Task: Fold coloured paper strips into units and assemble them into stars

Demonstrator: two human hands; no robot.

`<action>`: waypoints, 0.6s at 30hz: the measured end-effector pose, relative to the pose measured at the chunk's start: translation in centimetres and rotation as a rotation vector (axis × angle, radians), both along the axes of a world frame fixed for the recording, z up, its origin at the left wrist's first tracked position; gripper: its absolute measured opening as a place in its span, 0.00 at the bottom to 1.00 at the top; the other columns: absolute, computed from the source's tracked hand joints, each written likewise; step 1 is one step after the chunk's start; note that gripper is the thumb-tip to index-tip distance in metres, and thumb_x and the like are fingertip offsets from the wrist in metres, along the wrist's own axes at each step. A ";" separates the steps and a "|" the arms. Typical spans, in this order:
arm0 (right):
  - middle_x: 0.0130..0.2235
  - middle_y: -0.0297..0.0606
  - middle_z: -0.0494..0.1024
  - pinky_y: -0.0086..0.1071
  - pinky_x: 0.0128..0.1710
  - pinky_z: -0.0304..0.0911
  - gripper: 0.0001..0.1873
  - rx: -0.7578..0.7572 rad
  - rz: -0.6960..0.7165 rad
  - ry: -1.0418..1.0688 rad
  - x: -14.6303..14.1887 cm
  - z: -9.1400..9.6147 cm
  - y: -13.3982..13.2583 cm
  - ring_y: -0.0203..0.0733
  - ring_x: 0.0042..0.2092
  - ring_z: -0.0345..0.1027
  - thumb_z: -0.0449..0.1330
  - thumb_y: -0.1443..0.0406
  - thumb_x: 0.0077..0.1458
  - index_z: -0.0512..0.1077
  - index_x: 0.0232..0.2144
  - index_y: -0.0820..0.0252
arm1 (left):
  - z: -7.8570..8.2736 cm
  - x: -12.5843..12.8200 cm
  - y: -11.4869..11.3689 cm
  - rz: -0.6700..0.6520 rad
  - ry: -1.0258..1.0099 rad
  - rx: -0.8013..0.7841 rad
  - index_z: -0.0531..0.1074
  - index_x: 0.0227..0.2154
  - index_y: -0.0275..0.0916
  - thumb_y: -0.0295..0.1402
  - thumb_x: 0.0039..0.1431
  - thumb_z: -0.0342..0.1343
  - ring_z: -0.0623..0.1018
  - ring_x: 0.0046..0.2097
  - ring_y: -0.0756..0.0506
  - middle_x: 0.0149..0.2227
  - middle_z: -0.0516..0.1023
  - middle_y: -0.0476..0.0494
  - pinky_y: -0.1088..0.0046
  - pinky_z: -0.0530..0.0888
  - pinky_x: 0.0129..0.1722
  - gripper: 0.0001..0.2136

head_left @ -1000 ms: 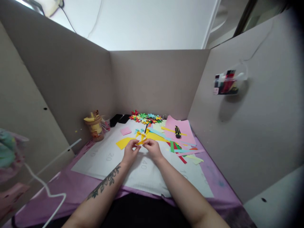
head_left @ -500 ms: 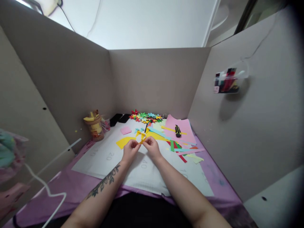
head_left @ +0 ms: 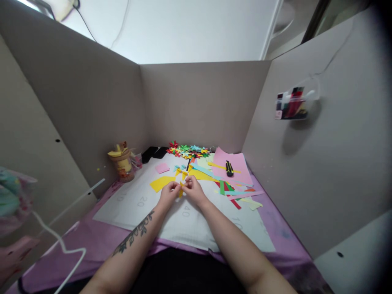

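Observation:
Between my fingertips is a yellow paper strip (head_left: 181,192), partly hidden by the fingers. My left hand (head_left: 169,193) pinches it from the left, and my right hand (head_left: 194,191) pinches it from the other side. Just beyond the hands lie small folded yellow paper pieces (head_left: 184,174) and small folded blue pieces (head_left: 177,168). A curved yellow paper sheet (head_left: 161,183) rests left of the hands. Another yellow sheet (head_left: 202,175) lies behind my right hand.
Several colourful paper stars (head_left: 186,151) are heaped at the back. On the right, a utility knife (head_left: 229,168) lies on pink sheets (head_left: 237,161), with loose paper strips (head_left: 234,200) nearer. A jar (head_left: 123,165) and dark phone-like slabs (head_left: 150,154) stand back left. Grey panels (head_left: 202,102) enclose the table.
The yellow strip has turned from lying crosswise between my hands to pointing down toward me. My fingers have shifted their pinch, and the right hand is slightly raised.

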State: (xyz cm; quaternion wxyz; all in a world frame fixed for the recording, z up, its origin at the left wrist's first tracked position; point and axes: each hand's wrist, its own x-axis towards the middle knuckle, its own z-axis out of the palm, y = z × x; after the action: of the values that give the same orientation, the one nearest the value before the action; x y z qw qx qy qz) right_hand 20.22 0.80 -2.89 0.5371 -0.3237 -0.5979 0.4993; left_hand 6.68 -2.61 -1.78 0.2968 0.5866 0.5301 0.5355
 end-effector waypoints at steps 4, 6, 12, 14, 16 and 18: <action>0.20 0.22 0.66 0.27 0.25 0.55 0.15 -0.023 -0.025 0.034 0.4 0.3 0.2 0.32 0.22 0.59 0.59 0.67 0.42 0.57 0.33 0.56 | -0.1 0.1 0.1 0.005 0.002 -0.006 0.70 0.22 0.36 0.37 0.49 0.54 0.70 0.26 0.49 0.21 0.71 0.50 0.76 0.66 0.27 0.09; 0.20 0.22 0.66 0.27 0.25 0.55 0.15 -0.030 -0.031 0.043 0.6 0.4 0.2 0.33 0.21 0.59 0.59 0.66 0.42 0.57 0.32 0.55 | -0.2 0.1 0.1 0.004 0.000 -0.003 0.70 0.22 0.37 0.37 0.49 0.54 0.70 0.26 0.49 0.22 0.71 0.50 0.76 0.66 0.27 0.09; 0.19 0.21 0.64 0.26 0.24 0.54 0.13 -0.039 -0.021 0.049 0.5 0.4 0.1 0.32 0.21 0.58 0.59 0.67 0.41 0.58 0.30 0.56 | 0.1 0.2 -0.1 -0.011 0.004 -0.015 0.71 0.20 0.36 0.36 0.47 0.55 0.69 0.26 0.49 0.21 0.70 0.50 0.76 0.66 0.26 0.08; 0.19 0.22 0.66 0.27 0.25 0.55 0.12 -0.049 -0.020 0.056 0.5 0.3 0.2 0.33 0.21 0.59 0.58 0.66 0.42 0.59 0.31 0.56 | 0.2 0.3 -0.1 -0.009 0.008 -0.022 0.70 0.19 0.36 0.36 0.47 0.55 0.68 0.24 0.50 0.20 0.69 0.51 0.77 0.64 0.25 0.09; 0.21 0.25 0.68 0.27 0.26 0.57 0.12 -0.058 -0.023 0.066 0.5 0.3 0.3 0.34 0.23 0.62 0.57 0.66 0.44 0.59 0.32 0.56 | 0.3 0.3 -0.2 -0.003 0.010 -0.026 0.70 0.19 0.36 0.36 0.47 0.54 0.67 0.24 0.50 0.19 0.68 0.51 0.77 0.63 0.25 0.09; 0.23 0.27 0.70 0.28 0.27 0.58 0.13 -0.057 -0.018 0.073 0.5 0.4 0.3 0.35 0.24 0.63 0.58 0.64 0.44 0.60 0.34 0.56 | 0.4 0.3 -0.3 -0.001 0.012 -0.027 0.70 0.19 0.37 0.37 0.47 0.54 0.66 0.24 0.50 0.19 0.68 0.51 0.77 0.63 0.25 0.09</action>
State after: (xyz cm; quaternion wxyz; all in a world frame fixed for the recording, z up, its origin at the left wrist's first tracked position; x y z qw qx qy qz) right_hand 20.70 1.13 -2.54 0.5534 -0.3258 -0.5605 0.5229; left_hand 7.01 -2.90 -1.42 0.3020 0.5861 0.5386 0.5245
